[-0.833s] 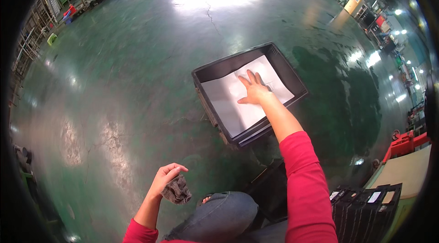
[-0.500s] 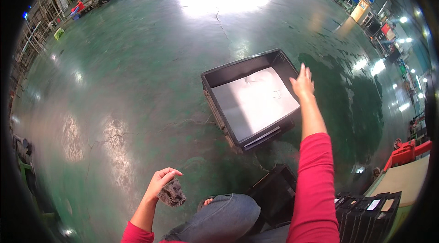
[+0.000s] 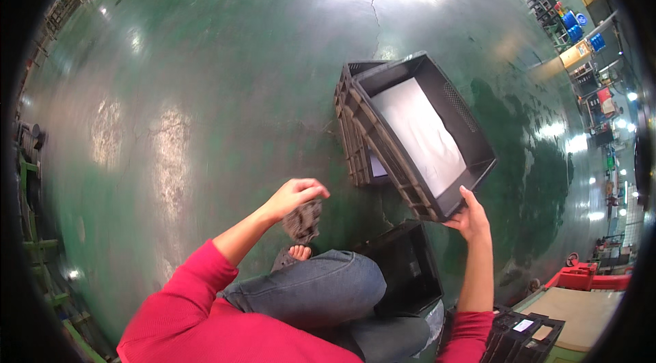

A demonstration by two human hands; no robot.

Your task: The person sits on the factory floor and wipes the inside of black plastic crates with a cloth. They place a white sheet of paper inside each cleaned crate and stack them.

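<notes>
My right hand (image 3: 471,218) grips the near rim of a black plastic crate (image 3: 391,137), its thumb on the inside. The crate is tilted and turned, lined with a white paper sheet (image 3: 420,127). Beneath and to its left stands another black crate (image 3: 350,134), mostly covered by the tilted one. My left hand (image 3: 298,193), fingers curled, holds a dark grey rag (image 3: 303,221) that hangs below it, left of the crates.
Close to my knee a dark crate (image 3: 410,260) lies on the green floor (image 3: 239,90). Black crates (image 3: 529,329) are stacked at the lower right, beside a flat-topped cart (image 3: 574,312) and a red metal part (image 3: 588,277).
My right hand has moved from beside the crate to its near rim. The upper crate has been tilted and turned, exposing the crate under it. My left hand with the rag has moved up and right.
</notes>
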